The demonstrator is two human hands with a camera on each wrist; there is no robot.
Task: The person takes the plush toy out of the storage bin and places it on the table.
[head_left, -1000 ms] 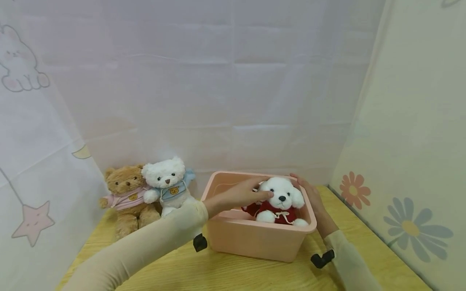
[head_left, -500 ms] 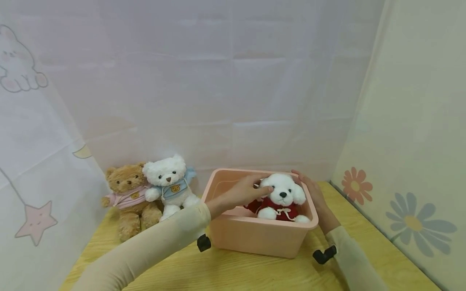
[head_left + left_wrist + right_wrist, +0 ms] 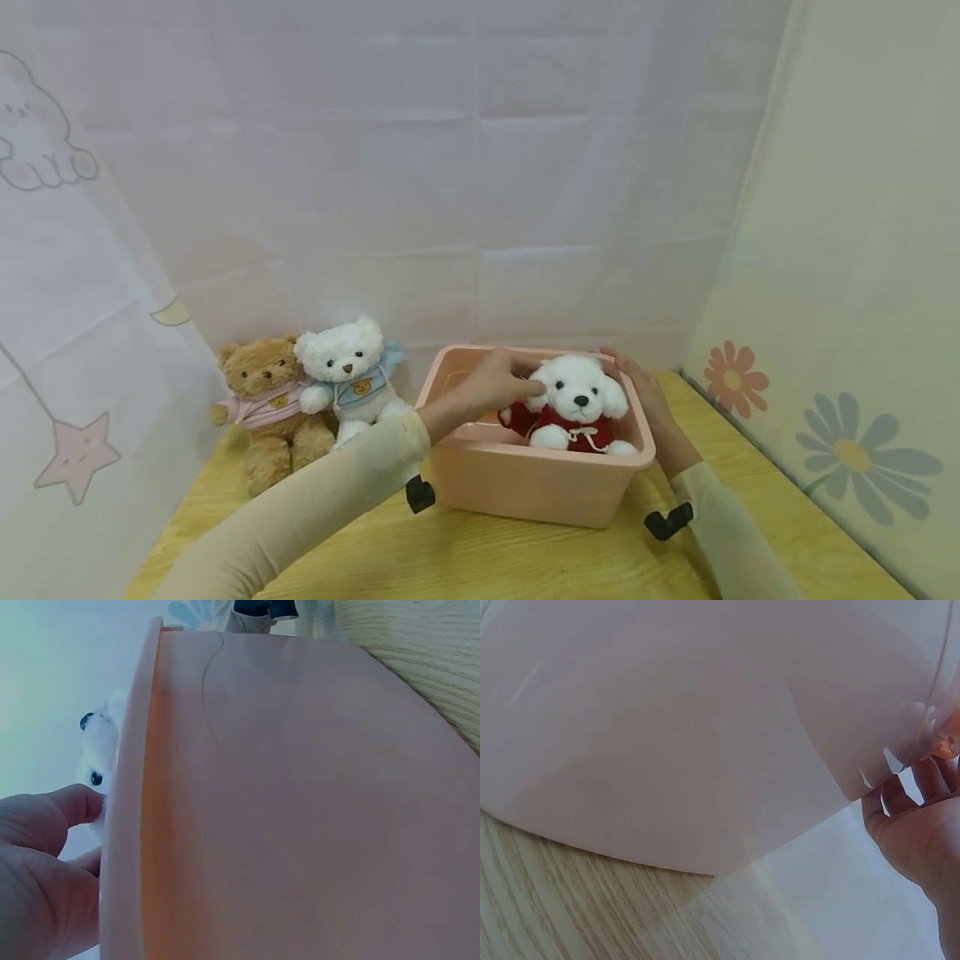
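Pink plastic bin (image 3: 525, 492) stands on the wooden table (image 3: 487, 567). A white plush dog (image 3: 576, 403) in a red top sits upright inside it, at the right end. The left hand (image 3: 491, 387) reaches over the rim, fingers curled against the dog's head. The right hand (image 3: 645, 400) lies flat-fingered against the dog's other side. A brown bear (image 3: 266, 404) and a white bear (image 3: 347, 371) sit left of the bin.

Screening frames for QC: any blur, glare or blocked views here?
Head view: soft even light, no glare, white plush dog sharp. Left wrist view: pink bin wall fills the frame, slightly soft. Right wrist view: bin wall up close, blurred; right hand only at the edge.
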